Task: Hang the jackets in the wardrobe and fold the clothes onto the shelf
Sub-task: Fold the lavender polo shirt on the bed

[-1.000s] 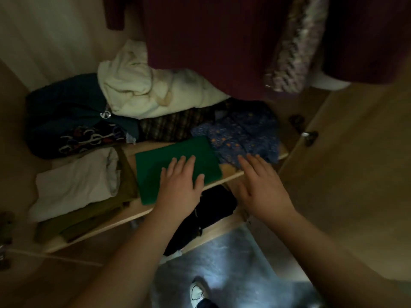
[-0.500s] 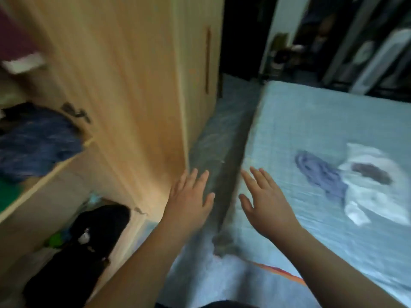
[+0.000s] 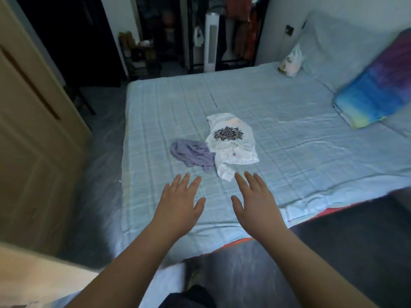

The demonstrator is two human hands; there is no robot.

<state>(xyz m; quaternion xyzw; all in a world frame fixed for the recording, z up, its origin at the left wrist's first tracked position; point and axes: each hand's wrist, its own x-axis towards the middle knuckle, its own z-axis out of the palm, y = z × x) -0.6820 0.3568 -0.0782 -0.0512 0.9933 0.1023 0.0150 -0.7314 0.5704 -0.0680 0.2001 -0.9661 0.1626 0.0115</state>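
Observation:
A crumpled white shirt (image 3: 231,143) with a dark flower print lies in the middle of the bed (image 3: 289,134). A bunched lilac garment (image 3: 191,154) lies against its left side. My left hand (image 3: 180,203) hovers flat over the bed's near edge, fingers spread, a little short of the lilac garment. My right hand (image 3: 255,201) is beside it, palm down and empty, fingertips just short of the white shirt's lower corner. The wardrobe's wooden door (image 3: 29,134) stands at the left; its shelves are out of sight.
A bright blue and purple pillow (image 3: 373,92) lies at the bed's right, and a white plastic bag (image 3: 291,61) at the far corner. A strip of floor (image 3: 100,165) runs between wardrobe and bed. Dark racks and a white tower fan (image 3: 210,41) stand behind.
I have turned from the wardrobe shelf, where my left hand pressed a folded green cloth, to face the bed. Both empty hands now reach toward the two garments lying there.

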